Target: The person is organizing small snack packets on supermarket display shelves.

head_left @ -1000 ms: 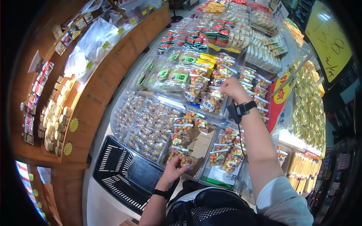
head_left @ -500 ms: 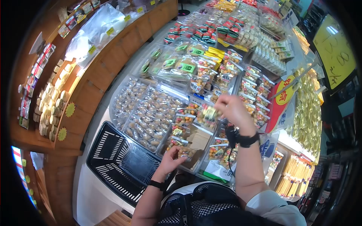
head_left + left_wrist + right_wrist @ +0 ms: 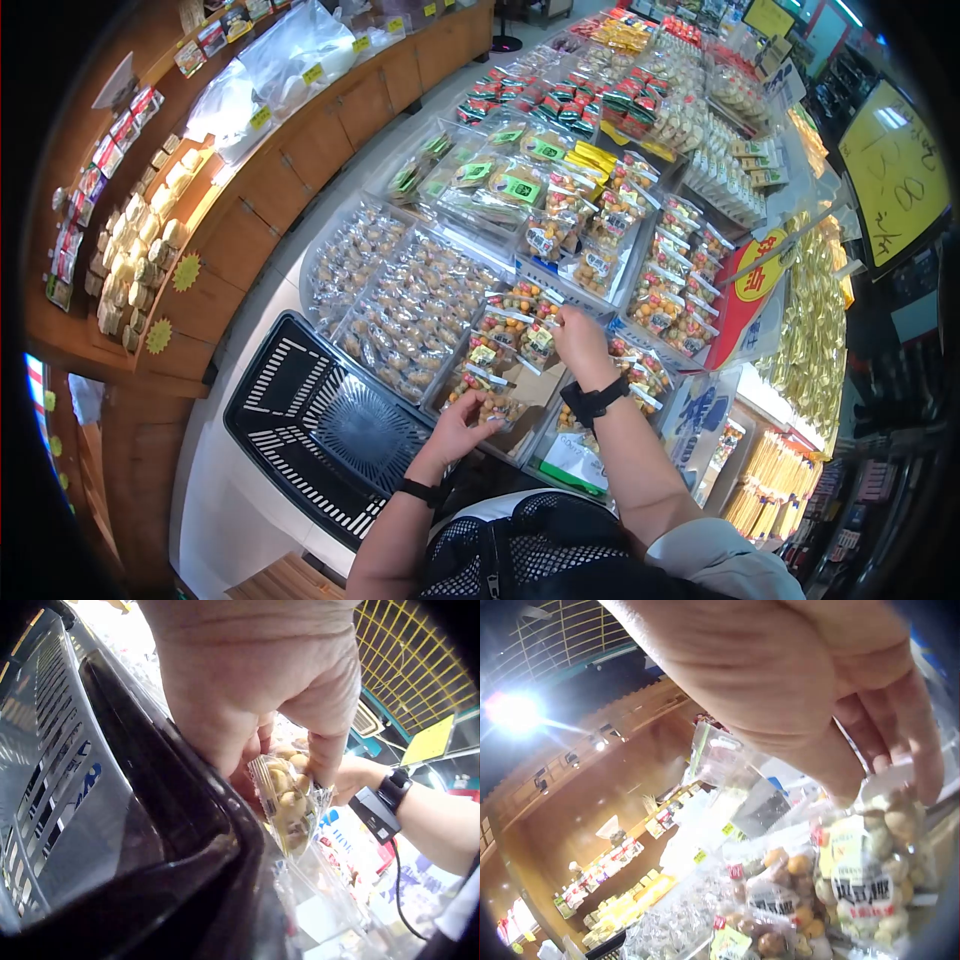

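In the head view the left hand (image 3: pixel 457 434) pinches a clear packet of round snacks at the near end of a bin; the left wrist view shows that packet (image 3: pixel 289 796) between thumb and fingers. The right hand (image 3: pixel 583 343) is over the same bin's far part. Seen from the right wrist, the right hand (image 3: pixel 802 697) pinches the top edge of a packet (image 3: pixel 862 877) with colourful round snacks and a printed label. Similar packets (image 3: pixel 776 889) lie beside it. Bare brown cardboard (image 3: pixel 537 386) shows in the bin.
A black slotted basket (image 3: pixel 366 430) stands left of the bins. Bins of small wrapped snacks (image 3: pixel 425 305) and green-labelled packs (image 3: pixel 520 187) lie around. A wooden shelf counter (image 3: pixel 240 240) runs along the left; a yellow sign (image 3: pixel 893 180) stands at right.
The right hand has come from the farther bin to the near one, carrying a packet. The left hand keeps its hold near the bin's front, and the head view has shifted slightly.
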